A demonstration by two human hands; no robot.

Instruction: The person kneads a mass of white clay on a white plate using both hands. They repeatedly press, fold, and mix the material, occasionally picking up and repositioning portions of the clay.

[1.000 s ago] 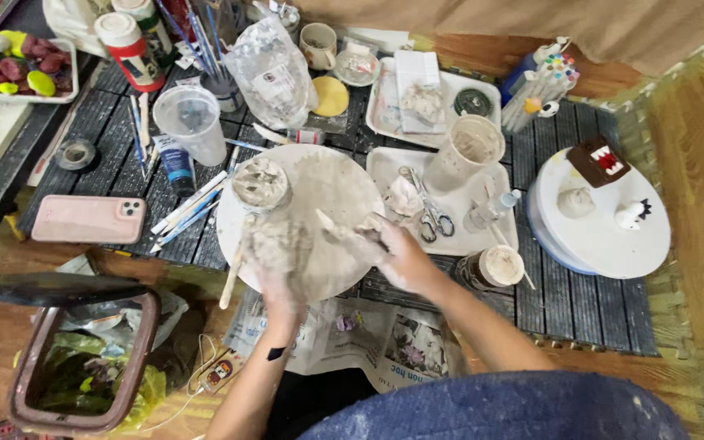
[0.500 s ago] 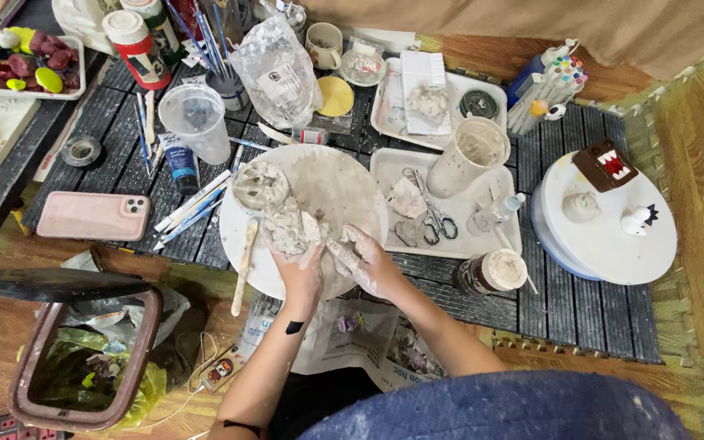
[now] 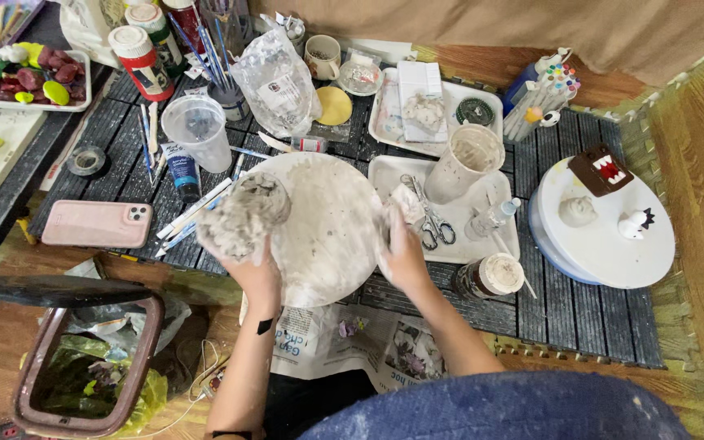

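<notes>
Lifted off the round board since a moment ago: grey clay lump cupped in left hand, right hand gripping board's edge

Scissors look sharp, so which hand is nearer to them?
Right. The right hand lies just beside the scissors at the tray's edge; the left hand is across the round board, holding a clay lump.

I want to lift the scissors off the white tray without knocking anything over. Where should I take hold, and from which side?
Take the scissors by the two finger loops, which lie at the tray's near edge. Come from that near side, beside the right hand; the tall cup and small bottle crowd the far and right sides.
</notes>
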